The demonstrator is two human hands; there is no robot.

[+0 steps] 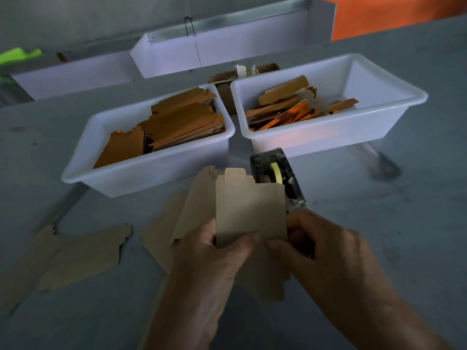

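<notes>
Above the grey table (379, 248), fingers (249, 239) pinch the cardboard blank's (250, 210) lower edge.

Dim grey table (379, 248) below an orange wall (404, 13).

On the grey table (394, 243), a white plastic tub (151, 179) of stacked brown card blanks (182, 122) sits beside another white tub (316, 137) holding loose folded card pieces (283, 109), with a dark tape dispenser (289, 173) just before them.
</notes>
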